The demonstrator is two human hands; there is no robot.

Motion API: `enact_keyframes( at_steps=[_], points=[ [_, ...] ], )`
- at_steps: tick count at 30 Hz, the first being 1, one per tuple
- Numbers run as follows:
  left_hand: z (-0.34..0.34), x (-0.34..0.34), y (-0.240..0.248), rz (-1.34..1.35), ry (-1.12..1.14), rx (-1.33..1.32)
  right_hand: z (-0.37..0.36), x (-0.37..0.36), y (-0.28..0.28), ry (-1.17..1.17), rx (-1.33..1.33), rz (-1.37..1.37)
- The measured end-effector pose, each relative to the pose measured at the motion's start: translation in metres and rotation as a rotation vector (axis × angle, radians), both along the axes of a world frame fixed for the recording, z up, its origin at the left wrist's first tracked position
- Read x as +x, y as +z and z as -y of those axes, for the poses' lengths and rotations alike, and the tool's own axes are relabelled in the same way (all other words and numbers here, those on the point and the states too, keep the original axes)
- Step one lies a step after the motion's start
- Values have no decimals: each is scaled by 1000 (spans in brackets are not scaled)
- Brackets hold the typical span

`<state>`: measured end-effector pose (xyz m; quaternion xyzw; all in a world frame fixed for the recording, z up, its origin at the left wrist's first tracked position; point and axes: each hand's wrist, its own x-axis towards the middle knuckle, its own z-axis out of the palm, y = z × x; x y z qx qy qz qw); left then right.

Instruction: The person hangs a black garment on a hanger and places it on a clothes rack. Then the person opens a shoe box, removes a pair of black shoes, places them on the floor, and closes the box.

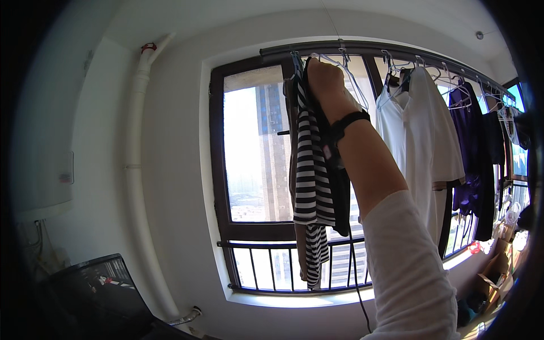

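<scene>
My right hand (327, 80) is raised to the drying rail, its fingers closed at the top of a dark garment (341, 198) on a clothes hanger (322, 55). The fingertips are turned away, and the hand hides part of the hanger. A black-and-white striped garment (306, 170) hangs close to the left of the dark one, with a brown garment partly behind it. On my right wrist is a black band (354, 118). My left hand is out of view.
The dark rail (396, 51) runs across the window. Empty white hangers (354, 79) hang right of my hand, then a white garment (422, 119) and a purple one (466, 147). A white pipe (136, 124) stands left; a dark lid or panel (102, 289) is lower left.
</scene>
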<state>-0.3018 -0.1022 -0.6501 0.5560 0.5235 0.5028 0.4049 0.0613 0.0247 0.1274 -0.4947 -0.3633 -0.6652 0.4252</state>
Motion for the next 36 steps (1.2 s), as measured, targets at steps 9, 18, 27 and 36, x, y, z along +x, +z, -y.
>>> enact_keyframes(
  at_steps=[9,18,27,36],
  points=[
    [-6,18,-6,29,4,-20,-9,8,4,-11,73,66],
    [-29,48,-11,72,-119,-6,-36,28,-7,-5,-94,40],
    [-57,25,226,-267,-295,379,-16,35,-36,63,42,217],
    [-47,190,623,-167,-491,1222,3,54,-65,85,55,252]
  ],
)
